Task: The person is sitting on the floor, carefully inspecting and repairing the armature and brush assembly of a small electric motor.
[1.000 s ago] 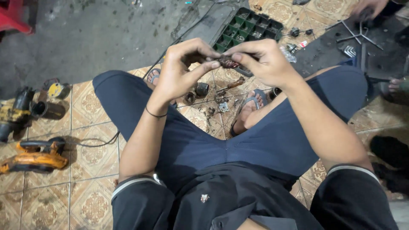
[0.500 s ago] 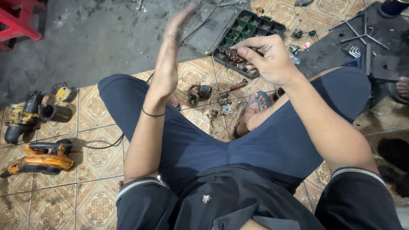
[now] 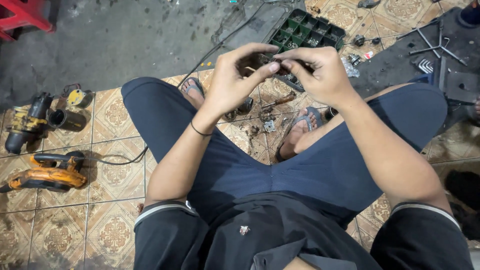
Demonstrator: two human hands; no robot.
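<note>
Seen from above, seated cross-legged on patterned tile floor [image 3: 115,175]: black shirt nearest, dark blue shorts [image 3: 280,170] below. Forearms reaching fwd over lap, thin black band [image 3: 200,131] on left wrist. Feet in sandals [image 3: 300,131] tucked under knees. Just past knees, left hand [image 3: 231,82] & right hand [image 3: 320,75] meeting, fingertips pinched narrow together on a small dark metal part [image 3: 260,64] held between both, above floor; exact shape hard to tell, mostly hidden by fingers. Below hands, small loose bits of hardware [image 3: 267,122] scattered on tile between feet. Off to left side, orange power tool [image 3: 47,172] lying on tile w/ black cord, beyond it a yellow-black motor housing [image 3: 27,122] & dark cylinder beside it. Farther out, green compartment tray [image 3: 305,32] in black case, just behind hands. Far right, metal hex keys & rods [image 3: 430,47] on dark mat. Far top left, corner of red stool [image 3: 25,17] on bare grey concrete.
</note>
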